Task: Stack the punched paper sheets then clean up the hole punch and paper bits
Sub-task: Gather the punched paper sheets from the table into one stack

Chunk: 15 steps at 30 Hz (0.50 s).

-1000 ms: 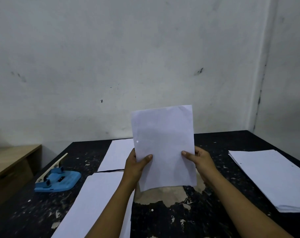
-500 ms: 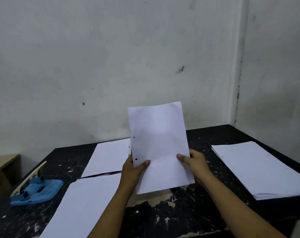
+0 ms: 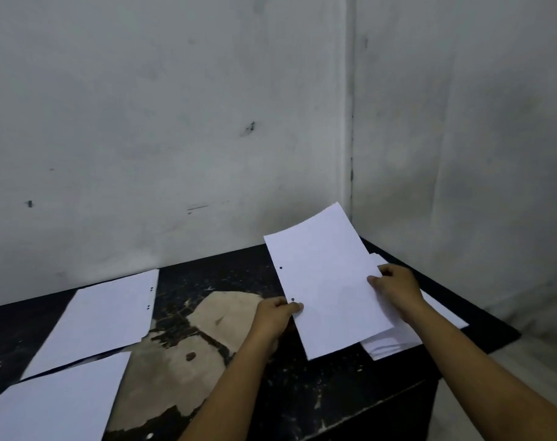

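I hold a white punched sheet [image 3: 328, 281] with both hands, tilted just above the paper stack [image 3: 395, 340] at the table's right side. Two punch holes show along its left edge. My left hand [image 3: 275, 316] pinches the sheet's lower left edge. My right hand [image 3: 396, 286] grips its right edge. Two more white sheets lie flat on the left: one further back [image 3: 102, 319] with holes on its right edge, and one nearer [image 3: 54, 405]. The hole punch is out of view.
The table [image 3: 296, 389] is black with a worn pale patch [image 3: 188, 354] in the middle and small paper bits scattered on it. White walls meet in a corner behind the stack. The table's right edge lies just past the stack.
The view swung right, so the blue hole punch left the frame. Both hands carried the sheet from the table's middle to the right and lowered it over the stack.
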Tool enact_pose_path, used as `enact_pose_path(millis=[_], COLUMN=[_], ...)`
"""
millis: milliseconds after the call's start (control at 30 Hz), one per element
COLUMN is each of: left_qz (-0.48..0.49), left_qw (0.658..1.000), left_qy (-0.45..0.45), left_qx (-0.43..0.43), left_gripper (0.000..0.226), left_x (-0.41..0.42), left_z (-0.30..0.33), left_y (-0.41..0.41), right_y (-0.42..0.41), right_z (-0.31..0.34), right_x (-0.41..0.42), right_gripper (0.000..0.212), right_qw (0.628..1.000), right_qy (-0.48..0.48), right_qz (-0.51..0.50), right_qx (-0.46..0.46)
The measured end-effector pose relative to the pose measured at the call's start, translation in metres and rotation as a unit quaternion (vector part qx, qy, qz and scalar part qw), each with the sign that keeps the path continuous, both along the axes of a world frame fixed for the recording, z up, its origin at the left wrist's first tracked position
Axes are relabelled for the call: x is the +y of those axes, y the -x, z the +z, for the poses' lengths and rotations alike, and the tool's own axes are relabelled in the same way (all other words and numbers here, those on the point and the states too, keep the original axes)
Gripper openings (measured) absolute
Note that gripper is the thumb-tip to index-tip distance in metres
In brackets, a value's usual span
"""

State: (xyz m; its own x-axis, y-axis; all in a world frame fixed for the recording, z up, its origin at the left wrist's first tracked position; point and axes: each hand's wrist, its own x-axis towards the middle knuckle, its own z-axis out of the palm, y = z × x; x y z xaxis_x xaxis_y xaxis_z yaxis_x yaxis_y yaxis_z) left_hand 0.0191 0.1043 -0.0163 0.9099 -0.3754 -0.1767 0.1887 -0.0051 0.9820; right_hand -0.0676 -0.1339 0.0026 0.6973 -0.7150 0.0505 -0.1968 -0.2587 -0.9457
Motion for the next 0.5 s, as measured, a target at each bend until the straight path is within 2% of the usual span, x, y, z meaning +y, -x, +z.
enact_pose_path(millis=[167,400,500], left_qz=[-0.073,-0.064,-0.058], left_qw=[0.997,0.995,0.990], left_qy=[-0.012,-0.080,-0.121], left_qx=[0.024,-0.002,-0.040], left_gripper=[0.023,0.040,0.036], left_x=[-0.056,-0.096,-0.099], left_z=[-0.006,-0.013,-0.014], left_y=[0.009,0.020,0.025], right_y=[0.027,0.036,0.035], right_z=[0.003,-0.010,-0.016], right_x=[-0.049,-0.084,-0.091], right_gripper=[0.033,0.032,0.026], right_qw=[0.997,0.990,0.987], right_qy=[0.051,0.089,0.110], right_qz=[-0.052,-0.052,-0.047], right_qx=[0.027,0.092,0.109])
